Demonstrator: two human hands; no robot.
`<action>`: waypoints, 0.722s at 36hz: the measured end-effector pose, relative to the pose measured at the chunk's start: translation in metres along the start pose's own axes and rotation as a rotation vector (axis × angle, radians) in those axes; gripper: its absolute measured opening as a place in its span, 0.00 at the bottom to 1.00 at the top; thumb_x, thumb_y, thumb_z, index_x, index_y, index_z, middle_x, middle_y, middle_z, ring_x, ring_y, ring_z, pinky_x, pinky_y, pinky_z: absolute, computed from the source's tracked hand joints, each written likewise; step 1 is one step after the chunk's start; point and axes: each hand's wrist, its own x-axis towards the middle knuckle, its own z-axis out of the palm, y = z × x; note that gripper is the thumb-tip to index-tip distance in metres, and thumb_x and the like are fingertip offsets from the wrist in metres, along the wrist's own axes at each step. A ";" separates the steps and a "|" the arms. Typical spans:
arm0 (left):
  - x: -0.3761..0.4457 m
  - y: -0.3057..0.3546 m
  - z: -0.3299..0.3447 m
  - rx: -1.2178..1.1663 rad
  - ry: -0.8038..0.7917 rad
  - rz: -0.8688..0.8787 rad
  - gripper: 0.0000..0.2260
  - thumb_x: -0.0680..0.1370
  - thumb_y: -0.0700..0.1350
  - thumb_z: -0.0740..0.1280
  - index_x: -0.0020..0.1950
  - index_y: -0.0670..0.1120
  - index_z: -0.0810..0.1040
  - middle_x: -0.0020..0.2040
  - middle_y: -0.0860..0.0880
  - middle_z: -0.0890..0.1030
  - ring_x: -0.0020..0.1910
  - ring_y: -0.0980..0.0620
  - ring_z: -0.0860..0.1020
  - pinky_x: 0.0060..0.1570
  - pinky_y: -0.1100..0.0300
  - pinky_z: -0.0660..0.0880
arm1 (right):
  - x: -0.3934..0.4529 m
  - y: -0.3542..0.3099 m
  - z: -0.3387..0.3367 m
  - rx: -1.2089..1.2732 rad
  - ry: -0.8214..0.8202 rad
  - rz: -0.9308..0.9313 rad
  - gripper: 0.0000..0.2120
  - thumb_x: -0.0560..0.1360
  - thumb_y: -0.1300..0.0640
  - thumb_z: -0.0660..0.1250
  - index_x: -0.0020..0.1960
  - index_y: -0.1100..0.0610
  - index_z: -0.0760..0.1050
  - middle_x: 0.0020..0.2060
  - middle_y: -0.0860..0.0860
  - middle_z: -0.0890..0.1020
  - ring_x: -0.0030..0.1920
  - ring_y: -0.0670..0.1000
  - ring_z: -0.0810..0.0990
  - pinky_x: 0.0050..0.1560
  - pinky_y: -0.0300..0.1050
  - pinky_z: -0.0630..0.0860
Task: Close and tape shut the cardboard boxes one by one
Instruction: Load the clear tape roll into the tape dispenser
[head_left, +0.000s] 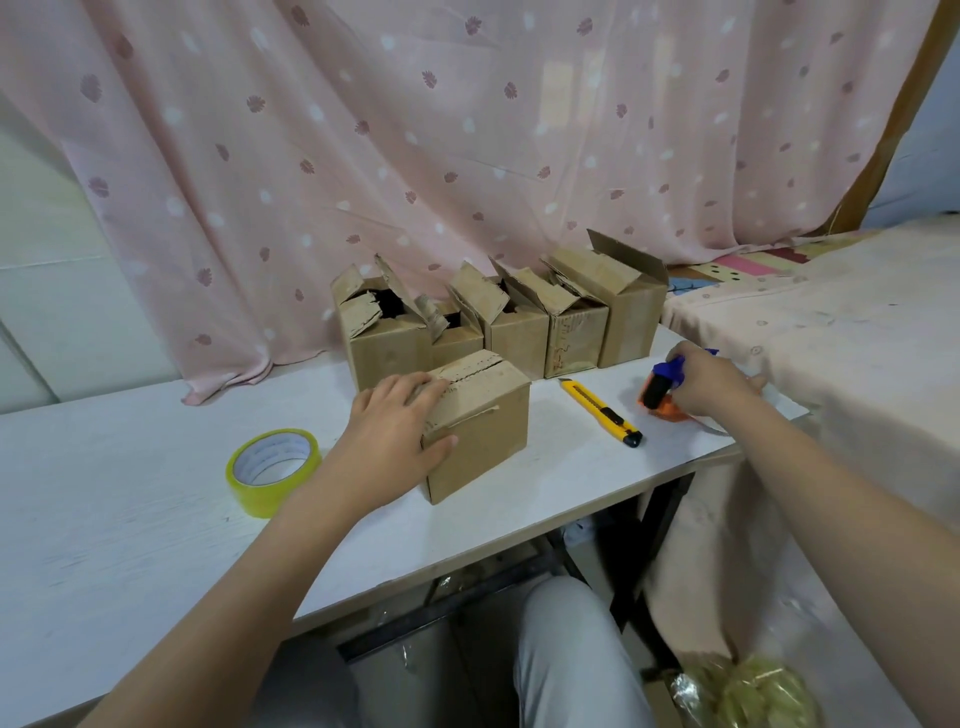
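Centrally in the frame, the left hand (395, 431) is resting on a small cardboard box (480, 426) whose flaps are folded down; the fingers are lying flat across its top while the thumb is pressing against the near side face. That box is sitting on the white table (130, 519), just in front of a row of open boxes (498, 317) that are standing against the pink curtain (415, 130) with their flaps sticking up. Toward the right of the frame, the right hand (709, 382) is curling around a tape dispenser (662, 387) with a blue handle and orange body, gripping it where it is touching the table near the edge. Between the closed box and the dispenser, a yellow utility knife (602, 413) is lying flat. At the left, a roll of yellowish tape (272, 470) is lying on its side, near the left forearm but apart from the box.
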 end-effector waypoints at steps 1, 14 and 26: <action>0.000 0.000 0.000 0.001 -0.008 -0.003 0.29 0.80 0.58 0.63 0.79 0.52 0.60 0.76 0.51 0.63 0.75 0.49 0.59 0.73 0.49 0.56 | 0.002 0.002 -0.002 0.042 0.023 -0.009 0.23 0.74 0.62 0.67 0.65 0.48 0.67 0.53 0.55 0.79 0.54 0.60 0.76 0.63 0.61 0.70; 0.000 0.009 -0.017 -0.045 -0.058 -0.008 0.35 0.79 0.61 0.63 0.81 0.54 0.53 0.78 0.49 0.58 0.78 0.49 0.54 0.78 0.47 0.48 | -0.052 -0.052 -0.087 0.630 0.074 -0.096 0.25 0.75 0.64 0.69 0.70 0.55 0.68 0.59 0.56 0.76 0.60 0.57 0.74 0.63 0.52 0.73; 0.005 0.060 -0.064 -0.732 0.089 0.004 0.41 0.76 0.57 0.72 0.81 0.61 0.50 0.67 0.54 0.71 0.66 0.57 0.71 0.68 0.56 0.68 | -0.150 -0.141 -0.121 0.934 -0.293 -0.397 0.14 0.77 0.62 0.69 0.61 0.53 0.78 0.54 0.56 0.84 0.54 0.57 0.83 0.55 0.54 0.80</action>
